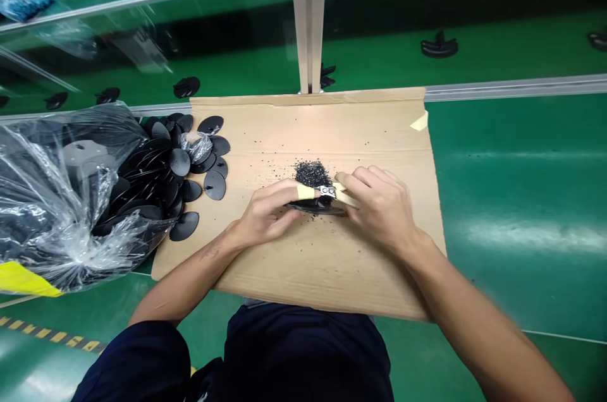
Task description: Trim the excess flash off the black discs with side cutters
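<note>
My left hand [265, 212] is closed on a flat black plastic disc [317, 207] held low over a sheet of cardboard [308, 263]; its forefinger wears a band of tan tape. My right hand [379, 206] pinches a small tape-wrapped blade tool [332, 191] whose metal tip rests on the disc's edge. Just beyond the hands lies a little heap of black shavings [312, 172], with specks scattered around it.
A clear plastic bag [57, 200] at the left spills several black discs [190, 165] onto the cardboard. A green conveyor belt [474, 54] behind a metal rail [516, 87] carries a few black parts [439, 47]. A metal post [308, 16] rises behind the cardboard.
</note>
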### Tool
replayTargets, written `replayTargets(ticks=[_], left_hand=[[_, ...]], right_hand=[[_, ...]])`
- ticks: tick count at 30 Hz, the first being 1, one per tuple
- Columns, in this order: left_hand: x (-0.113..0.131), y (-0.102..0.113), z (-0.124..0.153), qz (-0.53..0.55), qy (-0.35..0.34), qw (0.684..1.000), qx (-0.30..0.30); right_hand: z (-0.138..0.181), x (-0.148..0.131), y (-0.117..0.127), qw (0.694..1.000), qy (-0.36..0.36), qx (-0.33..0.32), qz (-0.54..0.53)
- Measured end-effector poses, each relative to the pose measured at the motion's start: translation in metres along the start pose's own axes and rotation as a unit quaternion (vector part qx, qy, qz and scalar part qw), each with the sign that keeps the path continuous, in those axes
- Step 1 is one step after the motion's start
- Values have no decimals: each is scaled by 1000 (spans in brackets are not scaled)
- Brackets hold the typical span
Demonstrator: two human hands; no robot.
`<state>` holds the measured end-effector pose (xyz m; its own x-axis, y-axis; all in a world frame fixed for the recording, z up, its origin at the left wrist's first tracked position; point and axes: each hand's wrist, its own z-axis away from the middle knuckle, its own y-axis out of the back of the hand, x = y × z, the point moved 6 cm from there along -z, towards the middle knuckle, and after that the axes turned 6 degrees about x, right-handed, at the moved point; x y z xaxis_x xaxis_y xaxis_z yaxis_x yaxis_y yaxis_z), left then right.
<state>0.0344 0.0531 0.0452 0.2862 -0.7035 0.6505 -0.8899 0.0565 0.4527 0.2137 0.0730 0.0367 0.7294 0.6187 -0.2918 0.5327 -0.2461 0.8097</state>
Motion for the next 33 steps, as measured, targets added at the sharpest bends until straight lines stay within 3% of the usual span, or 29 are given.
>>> replayTargets(ticks=[4,10,15,20,27,30,33], left_hand=[[-7,-1,2,-48,17,999,-17],[-17,7,0,-45,49,997,24],[-14,1,-1,-19,51,998,21],[-9,0,-16,36,44,997,-55],[-21,-4,-52,3,83,974,-211],[-39,14,-77,-54,57,975,-207],[-77,50,-113,-160,60,977,-129]], right_hand=[[0,4,-4,1000,-12,-23,-12],[-3,7,-1,988,-63,-22,-141],[-5,-9,9,982,20,20,-188],[-2,-18,15,987,101,76,-97],[-1,-18,21,987,115,104,-52],[-1,-15,22,988,86,119,-40],[-1,-12,22,990,68,119,-35]])
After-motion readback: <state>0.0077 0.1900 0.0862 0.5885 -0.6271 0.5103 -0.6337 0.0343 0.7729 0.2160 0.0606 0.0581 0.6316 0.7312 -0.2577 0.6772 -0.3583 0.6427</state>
